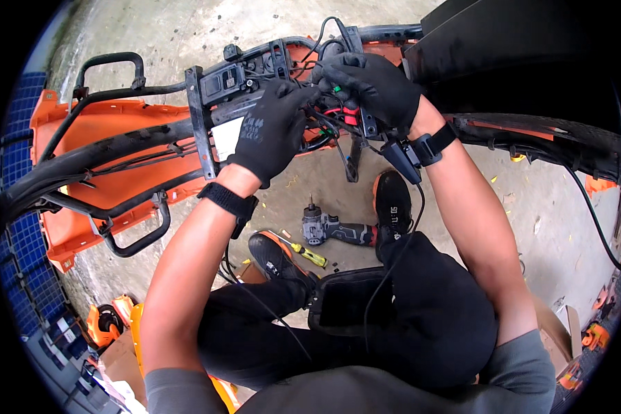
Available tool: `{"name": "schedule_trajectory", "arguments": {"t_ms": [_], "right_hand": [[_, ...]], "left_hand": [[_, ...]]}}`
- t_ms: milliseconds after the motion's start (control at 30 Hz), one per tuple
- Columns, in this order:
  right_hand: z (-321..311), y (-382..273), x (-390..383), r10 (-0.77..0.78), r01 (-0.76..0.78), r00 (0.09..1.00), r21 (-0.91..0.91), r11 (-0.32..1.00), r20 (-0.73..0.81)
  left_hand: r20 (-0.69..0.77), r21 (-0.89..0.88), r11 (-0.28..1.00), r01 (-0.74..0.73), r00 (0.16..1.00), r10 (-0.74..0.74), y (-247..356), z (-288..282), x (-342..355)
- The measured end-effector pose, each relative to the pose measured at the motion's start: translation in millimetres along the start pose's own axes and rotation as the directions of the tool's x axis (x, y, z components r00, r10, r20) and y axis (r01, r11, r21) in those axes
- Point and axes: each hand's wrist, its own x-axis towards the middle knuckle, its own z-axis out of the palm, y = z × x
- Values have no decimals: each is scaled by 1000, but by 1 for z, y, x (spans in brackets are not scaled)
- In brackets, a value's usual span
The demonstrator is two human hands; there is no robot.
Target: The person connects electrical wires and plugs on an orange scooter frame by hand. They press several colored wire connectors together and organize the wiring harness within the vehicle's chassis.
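Observation:
Both my hands wear black gloves and meet over the wiring in the middle of a black tubular vehicle frame (145, 138). The fingers of my left hand (269, 131) are pinched together at thin black wires, beside a white label (228, 140) on a dark box. My right hand (376, 86) curls round a bundle of black wires, its fingertips close to those of the left. A small green connector (337, 89) shows by the right fingertips. Just below hang a red connector (350, 116) and loose wires. The gloves hide the exact ends of the wires.
Orange body panels (103, 141) lie under the frame. On the concrete floor between my feet are a grey cordless power driver (316, 226) and a yellow-handled screwdriver (309, 255). A large black panel (490, 41) stands far right. Cardboard (559, 331) lies near right.

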Motion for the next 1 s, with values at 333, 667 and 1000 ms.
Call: {"name": "schedule_trajectory", "arguments": {"t_ms": [333,667,1000], "right_hand": [[1,4,-2,2,-1,998,16,1000,-69],[1,5,-3,78,-71,996,122,990,-53],[-5,6,-2,-81,81,997,-42,996,-13]], "left_hand": [[29,29,998,59,998,-60,0,13,-3],[68,37,977,211,975,-213,9,26,-24],[53,-257,941,221,975,-214,-2,22,-31]]}}
